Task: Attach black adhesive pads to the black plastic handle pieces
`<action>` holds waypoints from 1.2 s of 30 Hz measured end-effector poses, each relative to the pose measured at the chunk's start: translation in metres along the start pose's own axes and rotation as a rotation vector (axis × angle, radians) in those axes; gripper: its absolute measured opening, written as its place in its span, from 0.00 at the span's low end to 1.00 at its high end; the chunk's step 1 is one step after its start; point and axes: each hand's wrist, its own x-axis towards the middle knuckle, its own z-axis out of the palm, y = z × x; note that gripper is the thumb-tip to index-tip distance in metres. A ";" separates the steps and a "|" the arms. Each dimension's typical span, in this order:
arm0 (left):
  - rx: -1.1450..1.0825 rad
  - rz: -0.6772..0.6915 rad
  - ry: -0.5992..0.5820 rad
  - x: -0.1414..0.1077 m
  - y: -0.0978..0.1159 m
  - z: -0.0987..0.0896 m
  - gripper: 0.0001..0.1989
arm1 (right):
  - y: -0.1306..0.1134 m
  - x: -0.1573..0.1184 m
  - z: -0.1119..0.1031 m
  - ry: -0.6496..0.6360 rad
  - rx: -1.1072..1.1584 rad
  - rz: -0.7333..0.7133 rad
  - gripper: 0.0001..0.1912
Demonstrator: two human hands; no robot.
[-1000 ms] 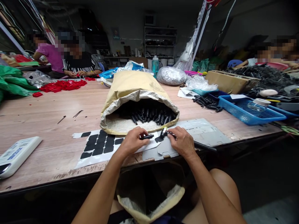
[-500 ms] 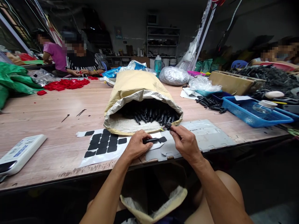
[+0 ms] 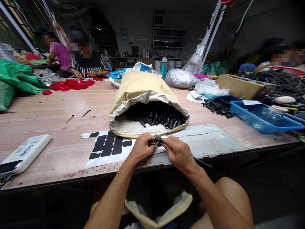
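Note:
My left hand (image 3: 142, 148) is closed, fingers pinched on a slim black pen-like piece that its fingers mostly hide. My right hand (image 3: 178, 153) is closed too, its fingertips at a black round-ended part (image 3: 158, 139) with a yellow band. Both hands meet over the front edge of the table, so the two pieces touch or overlap; which, I cannot tell. To the left lies a white sheet of black rounded-square stickers (image 3: 108, 143). Just behind the hands, a tan woven sack (image 3: 143, 82) lies with its mouth toward me, full of black pen-like pieces (image 3: 166, 121).
A grey board (image 3: 212, 140) lies flat at the right. Beyond it stand a blue basket (image 3: 264, 122) and a cardboard box (image 3: 243, 86). A white device (image 3: 26, 152) sits at the left. Another open sack (image 3: 164, 219) is at my lap. Two co-workers sit beyond red parts (image 3: 71, 84).
My right hand has moved left, bringing the black round-ended part against the piece in my left hand. The view has shifted slightly. The black sticker by my left hand is now hidden.

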 end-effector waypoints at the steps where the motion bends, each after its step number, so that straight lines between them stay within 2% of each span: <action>1: -0.004 -0.003 0.001 0.000 0.000 0.000 0.04 | 0.000 0.000 -0.001 0.007 -0.011 0.012 0.14; 5: -0.009 -0.023 0.004 0.000 0.000 0.001 0.07 | 0.003 0.001 -0.008 0.133 0.023 0.042 0.16; 10: -0.010 -0.047 0.009 0.000 0.002 0.001 0.07 | 0.008 -0.004 -0.008 0.029 -0.014 0.051 0.14; 13: -0.009 -0.052 0.017 -0.001 0.004 0.000 0.06 | 0.013 -0.005 -0.010 0.083 -0.032 0.070 0.15; 16: -0.009 -0.056 0.016 -0.001 0.004 -0.001 0.06 | 0.026 -0.003 -0.014 0.140 -0.055 0.090 0.15; 24: -0.030 -0.076 0.010 0.001 0.005 -0.002 0.05 | 0.074 -0.008 -0.012 0.051 -0.237 0.097 0.12; 36: -0.020 -0.051 0.010 0.000 0.000 0.000 0.06 | 0.075 -0.013 -0.007 0.058 -0.273 0.129 0.11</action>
